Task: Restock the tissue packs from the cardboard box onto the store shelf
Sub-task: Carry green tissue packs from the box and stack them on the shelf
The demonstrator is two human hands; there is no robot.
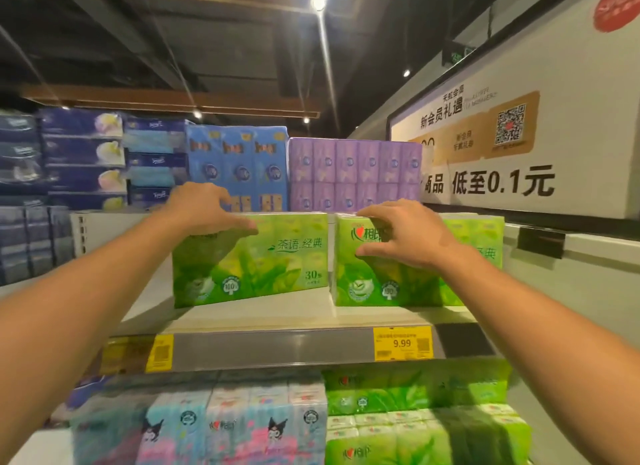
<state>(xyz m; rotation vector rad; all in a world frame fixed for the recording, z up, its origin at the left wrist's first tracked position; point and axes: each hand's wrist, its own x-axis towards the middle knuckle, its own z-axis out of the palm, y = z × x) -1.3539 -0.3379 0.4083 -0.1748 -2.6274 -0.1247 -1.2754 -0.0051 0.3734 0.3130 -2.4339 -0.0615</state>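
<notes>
On the upper shelf (263,321), at about chest height, I have two green tissue packs standing side by side, and I am squaring them up. My left hand (204,208) lies over the top left corner of the left green pack (263,260), fingers curled down onto its upper edge. My right hand (401,236) takes the right green pack (360,277) by its front face, fingers hooked over the top and thumb pressed lower down, so it is pinched rather than just touched. I judge the job now is to push both back evenly, keep their faces flush and close the narrow gap between them. The wrapping looks soft and glossy, so I would press with flat fingers near the corners, not dig in.

Both packs are bright green with a leaf pattern, white lettering and a round seal low on the front. A further green pack sits just behind my right hand. No cardboard box is in view. A yellow price tag (403,343) reading 9.99 hangs on the shelf edge below.
</notes>
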